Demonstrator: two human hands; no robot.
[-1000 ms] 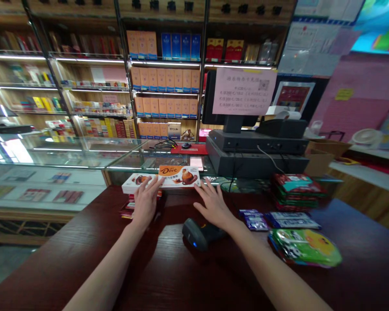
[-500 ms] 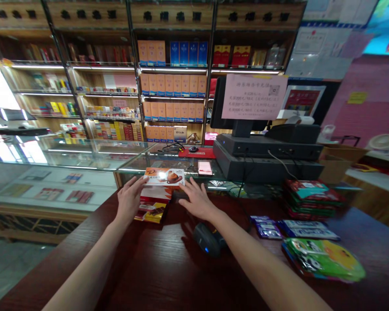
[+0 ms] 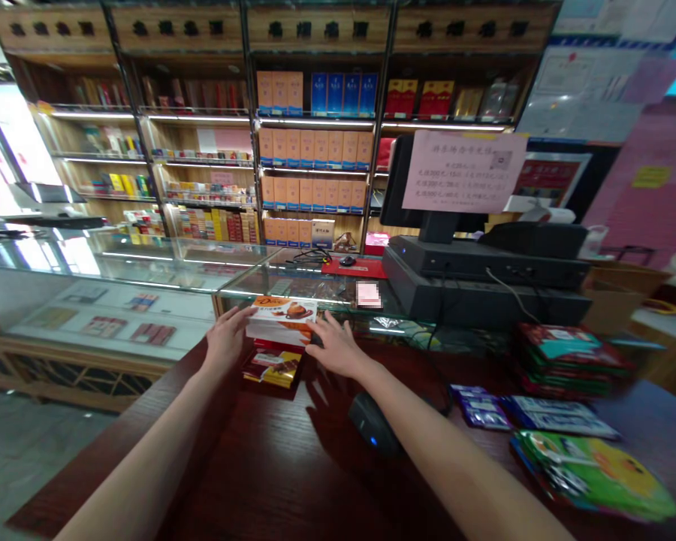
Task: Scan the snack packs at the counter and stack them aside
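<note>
A white and orange chocolate box (image 3: pixel 285 309) is held by its two ends between my hands at the far side of the dark wooden counter. My left hand (image 3: pixel 228 338) has its fingertips on the box's left end. On the right end rest the fingers of my right hand (image 3: pixel 336 346), somewhat spread, with the thumb lower down. Just in front of the box lie yellow and dark red chocolate bars (image 3: pixel 273 367). A black barcode scanner (image 3: pixel 375 422) lies beside my right forearm, partly covered by it.
To the right are purple snack packs (image 3: pixel 481 406), blue packs (image 3: pixel 560 415), a green pack (image 3: pixel 597 473) and a stack of red and green packs (image 3: pixel 568 353). A cash register (image 3: pixel 484 274) stands behind. Past the counter is a glass display case (image 3: pixel 146 263).
The chocolate box has come down and nearer, both hands still at its ends. My view has turned slightly left, so the surroundings appear farther right.
</note>
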